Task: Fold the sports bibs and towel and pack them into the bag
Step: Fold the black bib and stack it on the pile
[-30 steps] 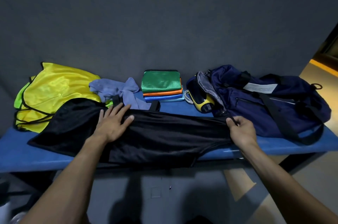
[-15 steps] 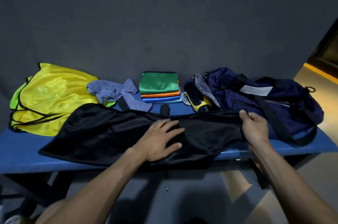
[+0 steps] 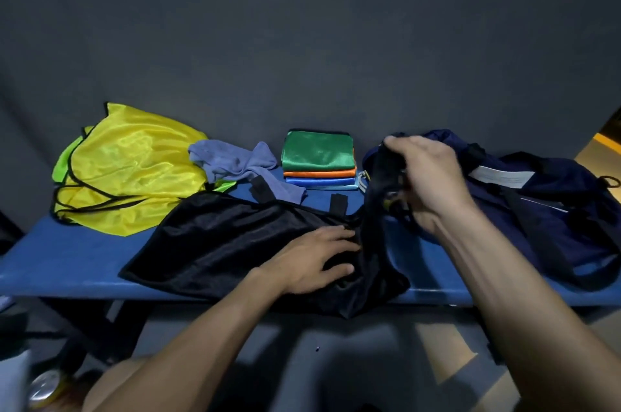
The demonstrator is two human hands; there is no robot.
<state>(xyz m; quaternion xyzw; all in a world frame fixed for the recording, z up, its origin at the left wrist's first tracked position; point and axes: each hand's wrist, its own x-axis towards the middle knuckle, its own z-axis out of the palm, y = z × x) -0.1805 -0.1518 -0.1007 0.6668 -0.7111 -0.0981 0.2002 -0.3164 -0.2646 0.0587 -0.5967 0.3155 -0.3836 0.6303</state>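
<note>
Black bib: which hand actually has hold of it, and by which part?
The right hand grips the black bib by its right end, lifted off the bench. The left hand only presses flat on its middle.

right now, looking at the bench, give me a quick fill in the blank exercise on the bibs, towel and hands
1. The right hand lifts one end of the ____ bib off the bench.
2. The left hand presses flat on that bib, fingers ____.
3. The top bib of the folded stack is ____.
4. The crumpled towel lies between the ____ bib and the stack.

Missing words: black; straight; green; yellow
</note>
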